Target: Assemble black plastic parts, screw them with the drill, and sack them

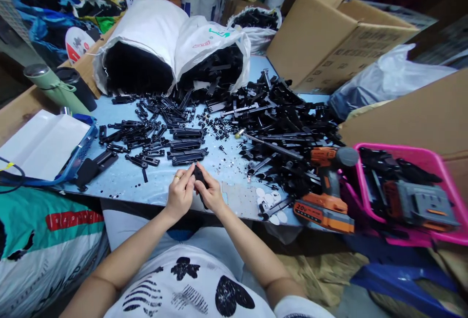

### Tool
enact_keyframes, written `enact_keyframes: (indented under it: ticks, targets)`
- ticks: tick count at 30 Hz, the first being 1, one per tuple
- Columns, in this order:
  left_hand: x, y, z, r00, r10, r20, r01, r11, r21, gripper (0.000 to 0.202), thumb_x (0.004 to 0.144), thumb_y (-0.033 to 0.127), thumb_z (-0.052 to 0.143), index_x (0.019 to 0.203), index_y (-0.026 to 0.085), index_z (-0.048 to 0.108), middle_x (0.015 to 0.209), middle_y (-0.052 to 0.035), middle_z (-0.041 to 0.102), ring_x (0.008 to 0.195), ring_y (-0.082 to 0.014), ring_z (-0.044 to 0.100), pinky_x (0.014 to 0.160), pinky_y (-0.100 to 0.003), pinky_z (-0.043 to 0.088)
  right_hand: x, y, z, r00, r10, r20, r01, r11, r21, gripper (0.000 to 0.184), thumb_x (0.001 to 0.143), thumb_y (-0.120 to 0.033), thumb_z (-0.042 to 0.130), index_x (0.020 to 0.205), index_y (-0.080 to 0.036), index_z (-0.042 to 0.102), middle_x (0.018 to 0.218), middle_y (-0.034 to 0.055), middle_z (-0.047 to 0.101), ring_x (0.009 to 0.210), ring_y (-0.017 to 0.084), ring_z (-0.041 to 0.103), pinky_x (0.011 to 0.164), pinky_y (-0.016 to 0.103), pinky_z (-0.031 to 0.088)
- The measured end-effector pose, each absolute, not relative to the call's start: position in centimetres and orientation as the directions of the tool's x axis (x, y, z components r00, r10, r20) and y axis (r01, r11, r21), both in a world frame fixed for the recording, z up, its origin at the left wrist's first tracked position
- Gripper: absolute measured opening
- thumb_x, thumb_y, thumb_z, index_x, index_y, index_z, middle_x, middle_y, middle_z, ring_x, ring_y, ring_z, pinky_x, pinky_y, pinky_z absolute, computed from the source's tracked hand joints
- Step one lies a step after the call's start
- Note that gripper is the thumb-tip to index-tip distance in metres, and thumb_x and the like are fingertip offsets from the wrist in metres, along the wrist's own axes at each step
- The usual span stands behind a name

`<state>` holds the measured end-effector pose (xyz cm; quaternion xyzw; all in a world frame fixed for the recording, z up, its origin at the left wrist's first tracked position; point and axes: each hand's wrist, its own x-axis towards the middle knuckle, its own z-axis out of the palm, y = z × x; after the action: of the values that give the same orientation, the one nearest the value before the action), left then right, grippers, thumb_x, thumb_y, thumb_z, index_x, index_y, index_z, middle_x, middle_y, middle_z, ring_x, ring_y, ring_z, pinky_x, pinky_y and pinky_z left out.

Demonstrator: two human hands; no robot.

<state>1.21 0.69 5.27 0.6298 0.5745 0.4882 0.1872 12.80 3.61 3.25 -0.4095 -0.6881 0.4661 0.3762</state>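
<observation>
Both my hands meet at the table's front edge around one black plastic part point(199, 175). My left hand point(181, 192) has its fingers closed at the part's left side, and a ring shows on one finger. My right hand point(211, 190) grips the same part from the right, thumb and fingers pressed on it. Fingers hide much of the part, and its lower end sticks out below them. Just beyond my hands lies a row of black jointed parts point(187, 156). Small loose pieces point(219, 125) are scattered behind, to the right.
A large pile of long black parts point(281, 113) covers the right side. An orange power drill point(325, 186) stands before a pink basket point(398, 148). White sacks point(146, 20) of black parts lie at the back, beside a cardboard box point(310, 35). A blue tray point(86, 145) sits left.
</observation>
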Motion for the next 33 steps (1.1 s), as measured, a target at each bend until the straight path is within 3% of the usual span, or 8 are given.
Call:
enact_keyframes:
  ticks: [3,7,11,14,20,26,30,33]
  targets:
    - [1.2,0.7,3.9,-0.209,0.928,0.310,0.524,-0.161,0.836,0.041,0.096,0.032,0.030,0.133,0.021,0.045,0.109,-0.0113,0.057,0.093,-0.0187,0.059,0.080,-0.034,0.051,12.7,3.7,4.0,-0.423,0.888,0.183,0.328,0.338,-0.882,0.056,0.094,-0.044,0.035,0.146,-0.028,0.025,0.138,0.0071,0.046,0.114,0.021,0.052,0.092,0.036,0.048]
    - [0.7,0.2,2.4,-0.203,0.952,0.231,0.637,-0.051,0.769,0.050,0.090,0.024,0.040,0.139,0.019,0.034,0.124,-0.0164,0.049,0.107,-0.0255,0.056,0.087,-0.042,0.049,20.0,3.9,5.0,-0.509,0.848,0.146,0.635,0.485,-0.601,0.049,0.093,-0.028,0.037,0.141,-0.022,0.035,0.136,0.0103,0.047,0.122,0.022,0.044,0.102,0.041,0.038]
    - [-0.4,0.9,2.5,0.347,0.922,0.173,0.808,-0.388,0.445,0.057,0.076,0.008,0.048,0.131,0.025,0.047,0.140,-0.0114,0.040,0.134,-0.0342,0.027,0.107,-0.060,0.022,32.3,2.3,5.0,-0.381,0.923,-0.056,0.923,0.375,-0.088,0.045,0.080,-0.003,0.039,0.119,-0.014,0.058,0.127,0.0166,0.052,0.115,0.027,0.047,0.092,0.043,0.041]
    - [-0.7,2.3,3.1,0.624,0.778,0.069,0.731,-0.613,0.300,0.052,0.079,0.002,0.041,0.124,0.027,0.053,0.125,-0.0089,0.055,0.125,-0.0292,0.042,0.107,-0.064,0.014,37.9,1.8,4.7,-0.385,0.912,-0.142,0.909,0.401,0.113,0.031,0.077,-0.003,0.046,0.099,-0.014,0.065,0.128,0.0164,0.052,0.120,0.029,0.043,0.092,0.042,0.039]
    - [-1.1,3.2,3.3,0.519,0.854,-0.035,0.846,-0.508,0.158,0.040,0.084,0.005,0.041,0.120,0.015,0.054,0.099,-0.0133,0.062,0.095,-0.0261,0.057,0.091,-0.048,0.039,32.1,3.2,4.3,-0.663,0.749,-0.005,0.747,0.660,-0.076,0.027,0.095,-0.026,0.039,0.114,-0.019,0.057,0.106,0.0099,0.062,0.100,0.019,0.055,0.096,0.039,0.033]
    - [-0.3,3.4,3.4,0.526,0.847,-0.075,0.819,-0.480,0.314,0.041,0.094,0.038,0.036,0.128,0.018,0.045,0.114,-0.0110,0.056,0.107,-0.0261,0.050,0.089,-0.039,0.040,23.7,3.9,3.4,-0.769,0.628,-0.119,0.639,0.761,-0.113,0.036,0.096,-0.044,0.035,0.100,-0.017,0.058,0.087,0.0066,0.060,0.077,0.016,0.057,0.066,0.026,0.035]
    - [0.6,3.6,3.4,0.532,0.844,-0.061,0.806,-0.484,0.340,0.059,0.077,0.064,0.052,0.115,0.019,0.052,0.106,-0.0105,0.058,0.102,-0.0293,0.052,0.085,-0.041,0.041,22.7,3.5,3.3,-0.731,0.667,-0.144,0.681,0.723,-0.114,0.037,0.096,-0.046,0.033,0.099,-0.018,0.057,0.089,0.0062,0.061,0.076,0.015,0.057,0.063,0.025,0.032]
    - [0.6,3.3,3.0,0.534,0.846,0.003,0.795,-0.502,0.341,0.067,0.069,0.066,0.060,0.112,0.016,0.051,0.102,-0.0121,0.058,0.097,-0.0299,0.054,0.080,-0.040,0.043,22.2,2.7,3.9,-0.688,0.719,-0.097,0.725,0.684,-0.080,0.036,0.097,-0.045,0.031,0.102,-0.021,0.057,0.089,0.0065,0.061,0.078,0.017,0.056,0.065,0.026,0.032]
